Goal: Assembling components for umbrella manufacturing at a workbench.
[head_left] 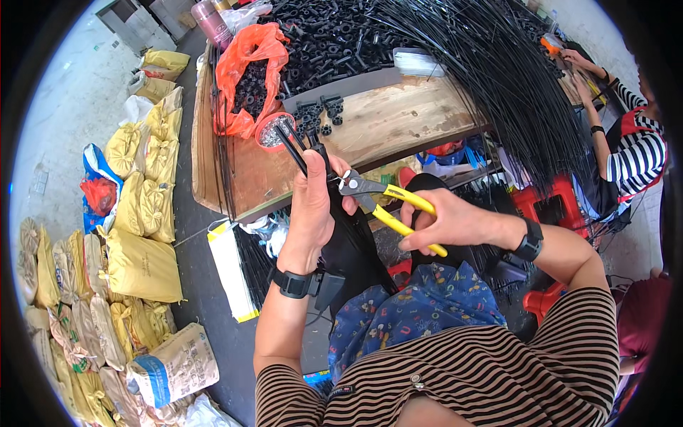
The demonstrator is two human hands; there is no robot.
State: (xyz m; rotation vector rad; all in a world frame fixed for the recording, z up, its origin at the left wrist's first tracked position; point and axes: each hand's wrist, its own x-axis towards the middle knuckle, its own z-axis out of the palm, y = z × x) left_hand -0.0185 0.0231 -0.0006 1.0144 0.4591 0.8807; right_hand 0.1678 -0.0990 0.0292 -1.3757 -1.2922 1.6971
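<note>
My left hand [313, 203] is closed around a few slim black rods [293, 151], which point up and away over the table's near edge. My right hand [452, 217] grips a pair of pliers [361, 186] with yellow handles, partly spread. The pliers' head meets the black pieces beside my left fingers; the exact contact is hidden. Just beyond the rods stands a small red bowl [260, 140] holding shiny little pieces. Short black plastic fittings [316, 114] lie next to it on the wooden table [384, 117].
A heap of black parts [327, 43] covers the table's far side, beside an orange plastic bag [229, 82]. Long black rods [498, 85] hang over the right edge. Yellow sacks [142, 263] line the left. At right, a person [633, 149] works near red stools [551, 203].
</note>
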